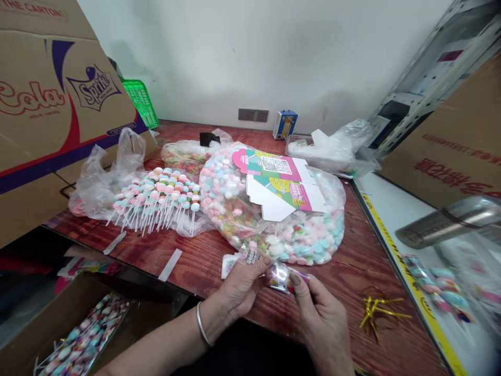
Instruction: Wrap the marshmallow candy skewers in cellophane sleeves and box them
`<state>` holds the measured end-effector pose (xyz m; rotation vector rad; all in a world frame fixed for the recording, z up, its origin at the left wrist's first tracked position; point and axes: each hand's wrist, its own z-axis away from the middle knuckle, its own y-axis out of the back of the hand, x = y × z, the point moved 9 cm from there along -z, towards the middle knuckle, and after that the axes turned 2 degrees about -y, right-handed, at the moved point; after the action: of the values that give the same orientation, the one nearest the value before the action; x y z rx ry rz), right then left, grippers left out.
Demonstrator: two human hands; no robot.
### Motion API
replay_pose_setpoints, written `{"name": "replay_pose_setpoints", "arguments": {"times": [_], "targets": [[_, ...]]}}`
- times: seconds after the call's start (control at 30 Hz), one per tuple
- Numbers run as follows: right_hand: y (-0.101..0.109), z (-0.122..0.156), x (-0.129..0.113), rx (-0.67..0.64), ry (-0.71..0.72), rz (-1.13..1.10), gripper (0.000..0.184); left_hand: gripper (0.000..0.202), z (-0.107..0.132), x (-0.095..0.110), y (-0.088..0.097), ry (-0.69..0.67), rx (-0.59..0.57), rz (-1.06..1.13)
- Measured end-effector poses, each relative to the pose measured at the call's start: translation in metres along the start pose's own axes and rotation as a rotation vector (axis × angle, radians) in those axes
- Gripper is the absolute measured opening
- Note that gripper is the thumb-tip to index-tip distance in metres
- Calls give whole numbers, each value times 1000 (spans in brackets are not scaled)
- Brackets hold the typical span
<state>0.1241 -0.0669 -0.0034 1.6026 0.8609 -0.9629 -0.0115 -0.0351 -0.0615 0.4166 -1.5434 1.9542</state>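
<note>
Just over the table's front edge, a shiny clear plastic wrapper (278, 277) with coloured print is stretched between my two hands. My left hand (237, 287), with a silver bangle at the wrist, pinches its left end. The thumb and fingers of my right hand (323, 318) are closed on its right end. Printed clear film and something pink stick out above my left fingers; what lies inside the wrapper is partly hidden. Behind my hands rests a big clear bag of pastel marshmallows (313, 243). Marshmallow skewers (164, 190) on white sticks are piled to the left.
Flat printed cards (279, 180) lie on the big bag. Gold twist ties (379, 313) are at the right, near a steel tumbler (450, 222). Wrapped skewers fill a carton (144, 324) below left. A large cardboard box (58, 136) stands left; a plastic tray (324, 159) sits behind.
</note>
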Motion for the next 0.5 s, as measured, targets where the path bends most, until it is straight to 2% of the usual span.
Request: {"name": "replay_pose_setpoints", "arguments": {"times": [0.13, 0.2, 0.27, 0.33, 0.5], "targets": [[0, 3, -1, -1, 5, 32, 38, 31, -3, -5, 9, 63, 52, 160], [7, 5, -1, 70, 9, 18, 30, 34, -4, -4, 15, 67, 108, 221], [12, 7, -3, 146, 38, -14, 31, 36, -5, -2, 19, 64, 139, 254], [13, 8, -9, 186, 93, -18, 36, 34, -6, 1, 20, 53, 138, 272], [0, 9, -26, 184, 260, 54, 24, 33, -7, 3, 22, 45, 116, 258]]}}
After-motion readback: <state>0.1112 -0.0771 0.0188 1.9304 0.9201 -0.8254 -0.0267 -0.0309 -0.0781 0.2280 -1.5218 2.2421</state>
